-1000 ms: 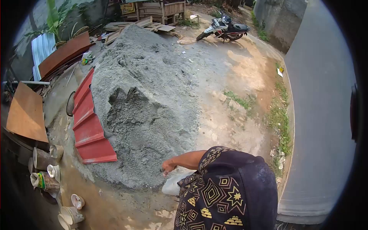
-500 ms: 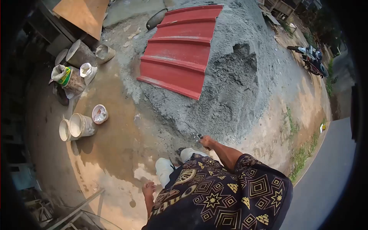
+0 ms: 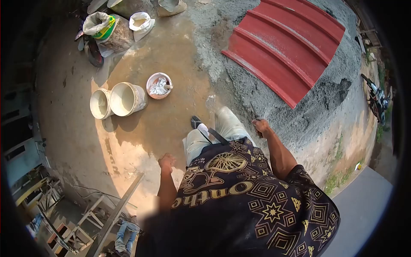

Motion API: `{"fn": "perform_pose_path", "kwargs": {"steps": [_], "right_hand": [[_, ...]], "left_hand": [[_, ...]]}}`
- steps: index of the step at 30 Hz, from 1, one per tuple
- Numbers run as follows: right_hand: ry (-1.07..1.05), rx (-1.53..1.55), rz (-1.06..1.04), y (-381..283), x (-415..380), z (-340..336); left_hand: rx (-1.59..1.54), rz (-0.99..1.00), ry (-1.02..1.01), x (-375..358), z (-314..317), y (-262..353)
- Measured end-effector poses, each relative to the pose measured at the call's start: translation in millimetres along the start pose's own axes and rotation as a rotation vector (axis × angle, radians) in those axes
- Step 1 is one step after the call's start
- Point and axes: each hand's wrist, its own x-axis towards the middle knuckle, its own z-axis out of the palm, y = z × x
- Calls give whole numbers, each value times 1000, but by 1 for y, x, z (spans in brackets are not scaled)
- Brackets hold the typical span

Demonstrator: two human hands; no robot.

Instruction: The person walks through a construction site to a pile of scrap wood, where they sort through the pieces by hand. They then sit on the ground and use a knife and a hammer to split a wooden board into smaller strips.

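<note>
My right hand [image 3: 261, 127] is closed around the handle of a slim tool [image 3: 253, 110] that looks like a trowel, seen nearly edge-on. It is at the near edge of a grey sand heap [image 3: 242, 92], low beside my right leg. A red ribbed roofing sheet [image 3: 284, 49] lies over the heap, beyond that hand. My left hand [image 3: 167, 162] hangs at my left side with nothing in it, its fingers loosely bent and apart. Ahead of it, on wet ground, stand a small bucket [image 3: 159, 85] with a crumpled whitish bag inside and two larger pale buckets [image 3: 128, 99] [image 3: 100, 104].
Open sacks [image 3: 113, 32] [image 3: 141, 25] stand at the upper left, near a wheel [image 3: 93, 53]. Wooden framing [image 3: 115, 216] is at the lower left, with a person's jeans-clad legs [image 3: 126, 235] beside it. A motorbike [image 3: 376, 99] is parked at the far right.
My view has swung left, so the buckets and sacks sit nearer the middle and the heap shifts right. My feet have stepped, and the tool is still in my right hand.
</note>
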Motion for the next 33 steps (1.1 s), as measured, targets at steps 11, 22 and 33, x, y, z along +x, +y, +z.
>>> {"fn": "perform_pose_path", "kwargs": {"steps": [11,22,33], "right_hand": [[4,-168,269,-148,37,48],[-22,-57,-76,-509,178,14],[107,159,-161,-755,328,-77]], "left_hand": [[-46,564,-68,111,131,466],[602,213,-373,115,325,541],[588,238,-417,203,521,799]]}}
